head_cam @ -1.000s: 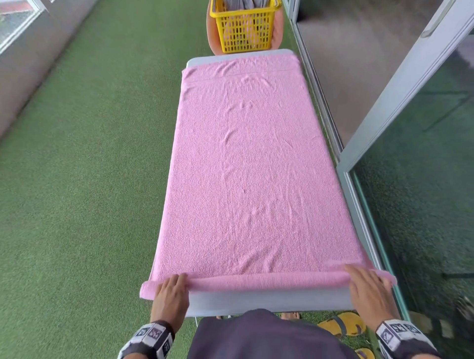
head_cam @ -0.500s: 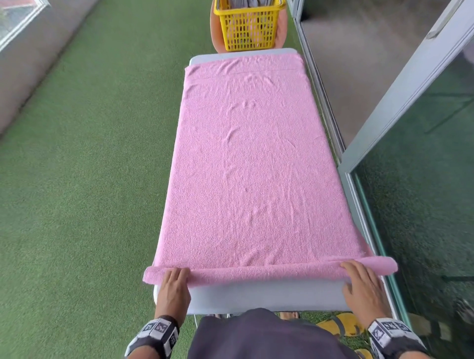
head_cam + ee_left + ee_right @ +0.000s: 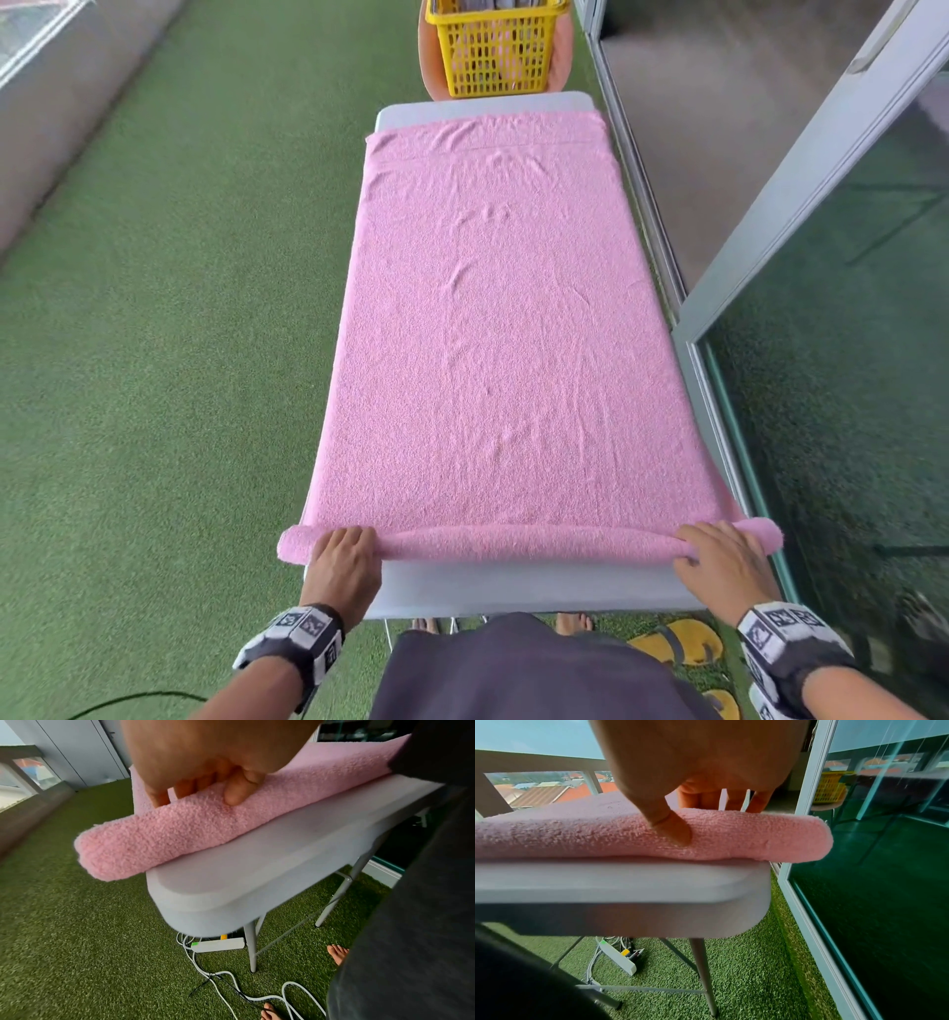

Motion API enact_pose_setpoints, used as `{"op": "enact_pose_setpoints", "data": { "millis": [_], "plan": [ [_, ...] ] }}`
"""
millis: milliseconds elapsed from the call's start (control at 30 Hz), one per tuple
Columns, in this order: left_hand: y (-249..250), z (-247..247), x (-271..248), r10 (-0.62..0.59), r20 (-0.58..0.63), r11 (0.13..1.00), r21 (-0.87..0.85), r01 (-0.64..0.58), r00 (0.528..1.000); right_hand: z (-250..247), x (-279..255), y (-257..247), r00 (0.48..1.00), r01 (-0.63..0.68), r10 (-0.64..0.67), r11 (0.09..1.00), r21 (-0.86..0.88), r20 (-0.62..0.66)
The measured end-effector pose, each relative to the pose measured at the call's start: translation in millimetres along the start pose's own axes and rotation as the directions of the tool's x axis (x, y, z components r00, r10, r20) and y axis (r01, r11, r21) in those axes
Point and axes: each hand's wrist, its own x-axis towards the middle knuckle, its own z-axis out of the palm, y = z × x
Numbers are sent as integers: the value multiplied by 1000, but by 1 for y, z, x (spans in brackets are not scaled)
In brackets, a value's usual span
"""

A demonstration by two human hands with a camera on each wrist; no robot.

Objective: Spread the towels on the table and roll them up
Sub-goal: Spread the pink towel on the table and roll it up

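Note:
A pink towel point(image 3: 493, 334) lies spread along the grey table point(image 3: 513, 586), and its near end is rolled into a thin roll point(image 3: 529, 545) across the table's width. My left hand point(image 3: 345, 557) grips the roll's left end, with fingers curled over the top and the thumb point(image 3: 233, 795) on the near side. My right hand point(image 3: 719, 560) holds the right end the same way, its thumb point(image 3: 675, 829) pressing into the roll point(image 3: 744, 837). Both ends of the roll point(image 3: 144, 841) overhang the table's sides.
A yellow basket point(image 3: 495, 51) with folded cloth stands on an orange stool beyond the table's far end. A glass sliding door point(image 3: 821, 360) runs close along the right. Green turf point(image 3: 154, 360) lies to the left. Yellow sandals point(image 3: 678, 640), a power strip point(image 3: 218, 945) and cables lie near my feet.
Both hands have rolled the towel's near end farther away from me. The roll is thicker, and more bare table shows in front of it.

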Motion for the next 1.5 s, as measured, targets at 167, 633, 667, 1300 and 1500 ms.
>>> {"op": "enact_pose_setpoints", "data": {
  "millis": [167, 633, 667, 1300, 1500],
  "plan": [
    [-11, 6, -16, -19, 113, 998, -64, 27, 993, 6, -19, -1, 997, 22, -26, 998, 56, 66],
    [-10, 12, -12, 12, 4, 998, 55, -12, 1000, 32, -26, -4, 992, 3, 18, 987, 163, -123],
    [-12, 12, -12, 27, 2, 998, 52, -27, 1000, 33, -24, -4, 991, 16, 10, 982, 190, -137],
    [-22, 39, -28, 109, -21, 994, 24, -108, 994, 65, -20, 11, 992, 58, -49, 995, 79, -113],
    [-11, 25, -19, 94, -64, 995, 44, -92, 993, 29, -17, -5, 1000, -21, 21, 999, 41, -4]
  ]
}}
